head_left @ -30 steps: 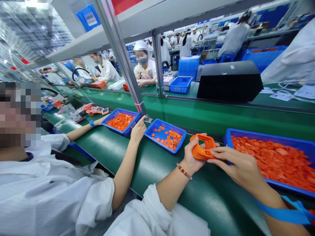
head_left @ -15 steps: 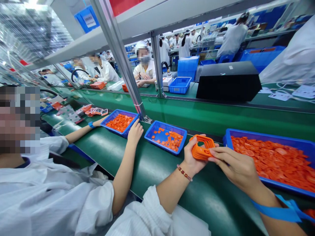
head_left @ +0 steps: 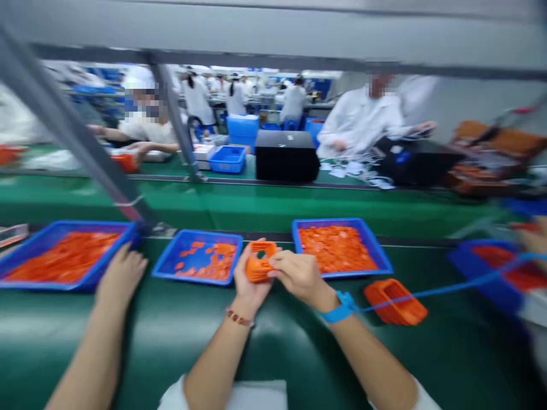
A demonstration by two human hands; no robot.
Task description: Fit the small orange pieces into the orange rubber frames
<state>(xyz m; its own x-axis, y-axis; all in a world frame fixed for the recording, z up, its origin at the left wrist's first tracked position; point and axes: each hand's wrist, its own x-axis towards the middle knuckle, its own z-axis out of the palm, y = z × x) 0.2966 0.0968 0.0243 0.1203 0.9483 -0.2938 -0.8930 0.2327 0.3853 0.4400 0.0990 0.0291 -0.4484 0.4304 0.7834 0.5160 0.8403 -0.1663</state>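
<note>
White cloth sleeves (head_left: 226, 396) of a work coat show at the bottom of the view, blurred. The left wrist (head_left: 244, 303) wears a thin bracelet (head_left: 238, 317) of reddish-brown beads, and the right wrist (head_left: 325, 299) a wide blue strap (head_left: 341, 308) trailing a thin blue cord (head_left: 444, 288)

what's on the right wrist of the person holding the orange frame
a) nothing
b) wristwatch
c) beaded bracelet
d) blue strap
d) The right hand at the orange frame wears a blue strap at its wrist, while the beaded bracelet is on the wrist of the left hand.
</note>
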